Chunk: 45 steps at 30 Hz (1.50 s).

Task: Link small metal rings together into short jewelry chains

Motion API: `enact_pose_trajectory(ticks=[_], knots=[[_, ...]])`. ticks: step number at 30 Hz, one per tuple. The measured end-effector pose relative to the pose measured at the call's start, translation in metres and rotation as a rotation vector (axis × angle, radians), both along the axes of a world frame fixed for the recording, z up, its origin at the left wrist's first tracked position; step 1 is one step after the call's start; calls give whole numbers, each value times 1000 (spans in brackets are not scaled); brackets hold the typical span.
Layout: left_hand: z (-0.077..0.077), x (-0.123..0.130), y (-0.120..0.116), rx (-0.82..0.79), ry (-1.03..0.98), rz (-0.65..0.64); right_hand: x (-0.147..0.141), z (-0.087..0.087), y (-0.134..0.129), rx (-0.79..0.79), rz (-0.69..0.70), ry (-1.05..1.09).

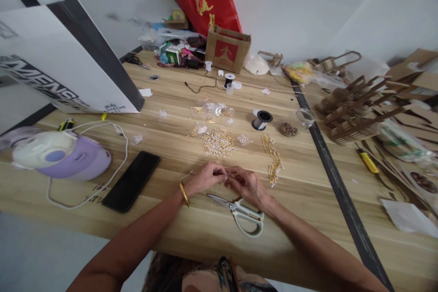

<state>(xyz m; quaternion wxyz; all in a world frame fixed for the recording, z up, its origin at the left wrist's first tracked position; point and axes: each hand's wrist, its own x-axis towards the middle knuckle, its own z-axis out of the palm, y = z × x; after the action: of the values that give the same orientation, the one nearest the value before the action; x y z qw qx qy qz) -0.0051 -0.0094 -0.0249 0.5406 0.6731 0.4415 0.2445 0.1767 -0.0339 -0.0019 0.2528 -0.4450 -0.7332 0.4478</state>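
Observation:
My left hand [209, 178], with a gold bangle [184, 194] at its wrist, meets my right hand [247, 183] over the table. Fingertips of both are pinched together, and whatever they hold is too small to make out. Just below them lie scissors [249, 221] with pale handles, blades pointing left. Beyond the fingers is a pile of small gold and clear beads or charms [217, 143]. To the right of my right hand lie gold chains [273, 159] in a bunch. A thin strand shows beside my left hand.
Left of my hands are a black phone [132, 181] and a purple-white appliance [65, 155] with a white cable. Wire spools [262, 120] and a dish of beads [289, 129] stand farther back. Small woven baskets [352, 114] and a yellow cutter [368, 160] are at the right.

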Motion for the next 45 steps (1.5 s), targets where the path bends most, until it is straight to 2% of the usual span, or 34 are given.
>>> enact_pose_trajectory(ticks=[14, 18, 30, 45], knots=[[-2, -2, 0, -8, -26, -24, 1, -9, -3, 235, -38, 4], [-1, -2, 1, -20, -28, -30, 2, -11, -2, 249, -25, 8], [-1, 0, 2, -82, -34, -8, 8, -20, 0, 154, -35, 95], [0, 0, 2, -50, 12, 12, 11, -25, 1, 308, 0, 1]])
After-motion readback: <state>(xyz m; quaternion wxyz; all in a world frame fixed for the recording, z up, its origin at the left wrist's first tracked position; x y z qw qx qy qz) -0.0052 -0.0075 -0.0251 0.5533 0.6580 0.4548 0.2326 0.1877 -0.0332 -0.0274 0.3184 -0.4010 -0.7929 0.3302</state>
